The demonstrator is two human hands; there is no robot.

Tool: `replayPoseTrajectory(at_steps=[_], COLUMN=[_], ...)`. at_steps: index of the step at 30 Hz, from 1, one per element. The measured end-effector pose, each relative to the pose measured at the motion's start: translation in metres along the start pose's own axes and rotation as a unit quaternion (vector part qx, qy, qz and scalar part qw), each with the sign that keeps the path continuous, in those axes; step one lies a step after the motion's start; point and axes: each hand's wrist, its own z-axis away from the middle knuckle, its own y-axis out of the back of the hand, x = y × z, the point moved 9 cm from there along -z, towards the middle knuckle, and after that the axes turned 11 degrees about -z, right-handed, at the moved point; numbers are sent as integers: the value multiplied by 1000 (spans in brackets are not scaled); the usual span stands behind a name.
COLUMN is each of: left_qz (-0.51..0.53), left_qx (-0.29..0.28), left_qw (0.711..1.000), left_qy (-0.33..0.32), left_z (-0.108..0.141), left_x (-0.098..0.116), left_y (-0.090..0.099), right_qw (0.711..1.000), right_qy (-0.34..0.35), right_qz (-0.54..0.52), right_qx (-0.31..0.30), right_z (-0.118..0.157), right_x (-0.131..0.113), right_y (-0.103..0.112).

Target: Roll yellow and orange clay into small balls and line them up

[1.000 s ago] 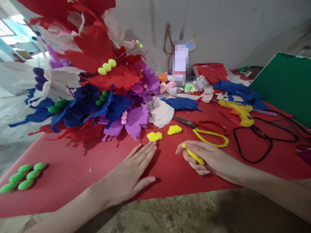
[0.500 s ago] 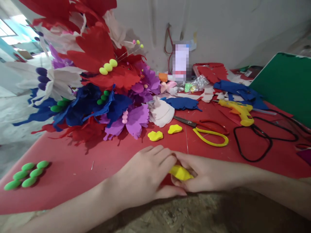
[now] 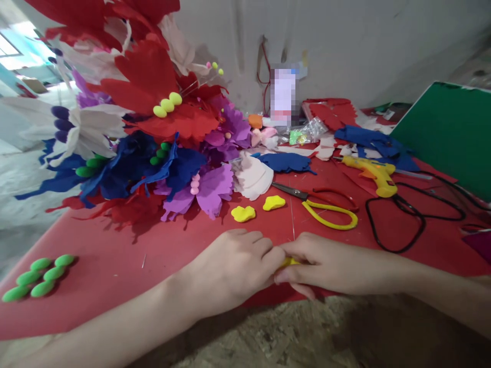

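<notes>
**Yellow blazes against red!**

Look, a yellow lump [image 3: 290,261] against a red table [image 3: 126,250], green beads [image 3: 54,273], scissors [image 3: 304,195] with one handle red, the other yellow! There's a yellow glue gun [image 3: 379,175], and a green board [image 3: 448,133] edged in white!

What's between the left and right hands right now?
In the head view, a yellow piece shows between the left hand and right hand, mostly hidden.

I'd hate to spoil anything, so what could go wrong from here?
The yellow piece, mostly hidden between the left hand and right hand, could get squashed. The black cord near the right forearm might snag and tug the glue gun. Green ovals near the left edge of the table could be knocked off.
</notes>
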Motion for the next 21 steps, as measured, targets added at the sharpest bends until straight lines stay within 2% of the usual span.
replayPoseTrajectory(at_steps=[6,10,15,21], left_qz=[45,67,86,59], left_qx=[21,5,23,30], left_qw=[999,997,995,997], left_qy=[10,40,54,43], left_z=[12,16,8,-1], left_x=[-3,-9,-9,-6], left_y=[11,8,13,10], right_qw=[999,994,990,991], right_qy=[18,33,22,44], right_qz=[-47,-108,-127,-122], right_qx=[-21,8,51,27], right_z=[11,11,8,1], right_x=[-1,1,-2,-11], right_y=[2,5,2,-7])
